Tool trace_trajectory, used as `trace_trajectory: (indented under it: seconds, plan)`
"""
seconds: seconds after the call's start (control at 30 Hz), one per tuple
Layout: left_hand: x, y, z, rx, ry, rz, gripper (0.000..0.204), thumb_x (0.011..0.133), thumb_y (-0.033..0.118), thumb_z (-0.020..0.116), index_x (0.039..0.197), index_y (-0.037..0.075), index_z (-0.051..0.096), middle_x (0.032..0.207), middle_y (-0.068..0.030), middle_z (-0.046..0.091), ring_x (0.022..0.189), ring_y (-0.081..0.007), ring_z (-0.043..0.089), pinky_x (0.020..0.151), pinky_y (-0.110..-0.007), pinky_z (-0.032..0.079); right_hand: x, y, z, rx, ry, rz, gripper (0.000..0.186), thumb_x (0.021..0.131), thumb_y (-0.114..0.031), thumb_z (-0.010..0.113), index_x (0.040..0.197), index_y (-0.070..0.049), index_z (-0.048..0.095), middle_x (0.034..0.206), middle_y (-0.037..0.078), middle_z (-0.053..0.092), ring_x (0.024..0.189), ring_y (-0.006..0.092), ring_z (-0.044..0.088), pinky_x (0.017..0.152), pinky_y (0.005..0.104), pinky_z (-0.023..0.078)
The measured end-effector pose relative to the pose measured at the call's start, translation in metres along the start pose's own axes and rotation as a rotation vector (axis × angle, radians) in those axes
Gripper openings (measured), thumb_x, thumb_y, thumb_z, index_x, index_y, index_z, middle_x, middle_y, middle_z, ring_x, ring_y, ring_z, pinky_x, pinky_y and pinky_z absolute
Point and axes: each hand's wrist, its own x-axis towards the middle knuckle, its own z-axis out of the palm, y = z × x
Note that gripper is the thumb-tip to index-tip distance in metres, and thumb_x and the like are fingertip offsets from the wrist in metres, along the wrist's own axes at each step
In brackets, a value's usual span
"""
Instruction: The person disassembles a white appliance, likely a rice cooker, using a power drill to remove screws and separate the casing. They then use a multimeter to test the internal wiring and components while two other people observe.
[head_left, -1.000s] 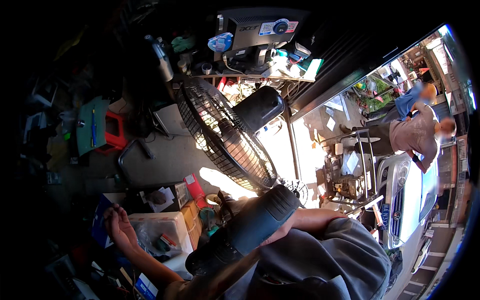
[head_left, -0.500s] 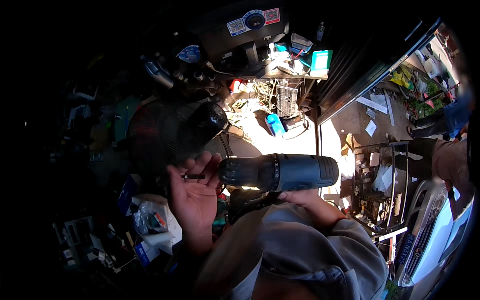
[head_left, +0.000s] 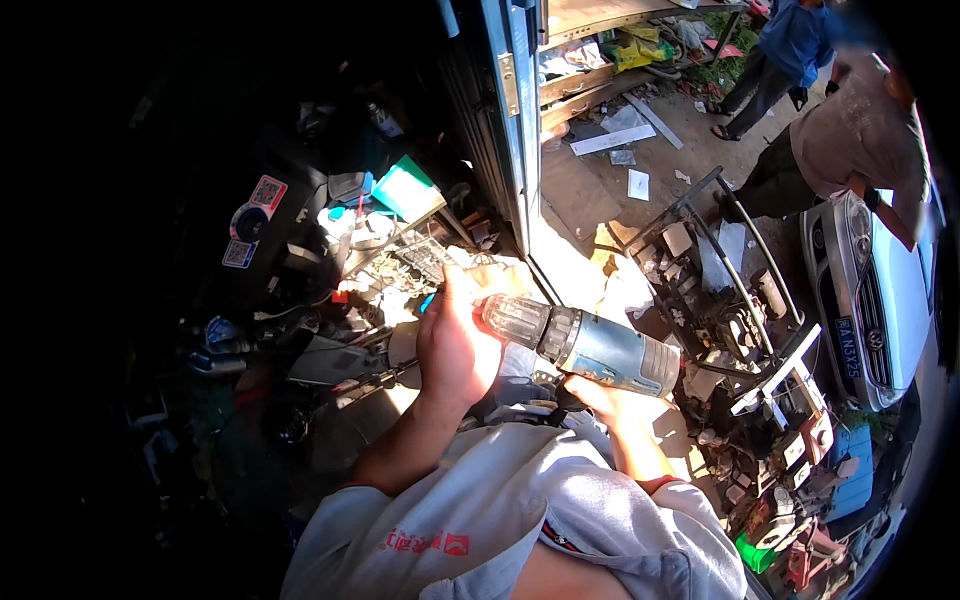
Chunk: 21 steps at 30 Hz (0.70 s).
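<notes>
A dark cordless drill (head_left: 600,350) lies sideways in front of me, its chuck (head_left: 515,318) pointing left. My right hand (head_left: 605,400) grips it from below, around the handle, which is mostly hidden. My left hand (head_left: 460,350) is at the front end of the chuck, with its fingers curled about the tip; whatever they hold there is hidden. Both forearms come up from the lower edge over my grey shirt.
Dark clutter and a monitor (head_left: 280,240) on the left. A blue metal doorframe (head_left: 515,120) opens onto two people (head_left: 855,140) (head_left: 790,45), a metal-tube frame (head_left: 759,248) among machine parts, and a light-coloured car (head_left: 900,310) at the right.
My view has turned toward the doorway, and the fan has left sight. My left hand, open with fingers spread earlier, has closed in at the chuck's tip. The drill is now in sunlight.
</notes>
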Motion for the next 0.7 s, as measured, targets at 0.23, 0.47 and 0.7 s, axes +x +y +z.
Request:
trace_trajectory:
  seconds: [0.23, 0.47, 0.7]
  plan:
    - [0.132, -0.095, 0.097, -0.209, -0.214, -0.476, 0.049, 0.103, 0.047, 0.040, 0.101, 0.002, 0.058, 0.095, -0.0157, 0.066, 0.095, -0.0317, 0.064, 0.085, -0.044, 0.054, 0.047, 0.004, -0.086, -0.270, 0.255, -0.018, 0.059, 0.079, -0.014, 0.080, 0.131, -0.007, 0.052, 0.116, 0.010, 0.063, 0.105, 0.0227, 0.061, 0.091, 0.0348, 0.049]
    - [0.286, -0.157, 0.200, -0.166, -0.098, -0.458, 0.037, 0.101, 0.044, 0.048, 0.085, 0.012, 0.057, 0.067, -0.0012, 0.053, 0.068, -0.0188, 0.055, 0.071, -0.038, 0.050, 0.188, -0.039, -0.191, -0.173, 0.403, -0.172, 0.047, 0.080, -0.004, 0.076, 0.122, -0.005, 0.056, 0.109, 0.008, 0.064, 0.099, 0.0193, 0.061, 0.086, 0.0323, 0.049]
    - [0.402, -0.162, 0.278, -0.144, -0.010, -0.326, 0.036, 0.101, 0.045, 0.048, 0.083, 0.013, 0.054, 0.066, 0.0017, 0.049, 0.064, -0.0142, 0.050, 0.067, -0.033, 0.048, 0.319, -0.067, -0.267, -0.365, 0.436, -0.357, 0.038, 0.074, -0.004, 0.080, 0.106, -0.004, 0.061, 0.093, 0.008, 0.063, 0.083, 0.0221, 0.062, 0.072, 0.0310, 0.048]
